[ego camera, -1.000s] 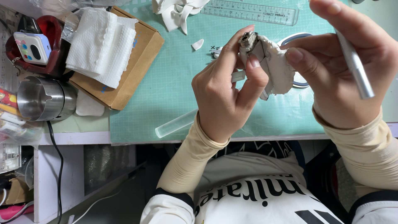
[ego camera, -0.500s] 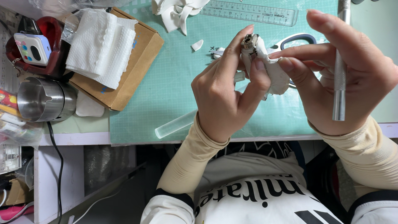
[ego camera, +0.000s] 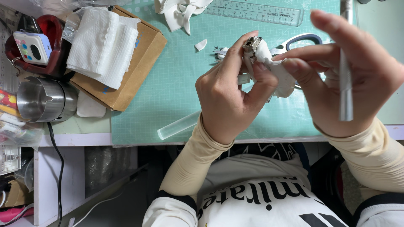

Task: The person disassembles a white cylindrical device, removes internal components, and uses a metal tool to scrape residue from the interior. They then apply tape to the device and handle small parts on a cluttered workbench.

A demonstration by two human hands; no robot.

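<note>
My left hand [ego camera: 231,94] grips a small white clay-like piece [ego camera: 275,69] with a metal clip part at its top, holding it above the green cutting mat [ego camera: 168,84]. My right hand [ego camera: 357,71] holds a slim silver tool [ego camera: 346,84] upright between its fingers, and its index finger and thumb touch the white piece from the right. Scissors with a dark handle [ego camera: 301,40] lie on the mat, partly hidden behind both hands.
A clear ruler [ego camera: 256,12] and white scraps [ego camera: 179,12] lie at the mat's far edge. A clear rod [ego camera: 179,125] rests near the front edge. A cardboard box [ego camera: 130,67] with paper towels, a steel cup [ego camera: 40,101] and a red holder [ego camera: 46,38] stand left.
My right hand has turned the silver tool from slanted to upright and brought its fingertips onto the white piece. My left hand has stayed in place.
</note>
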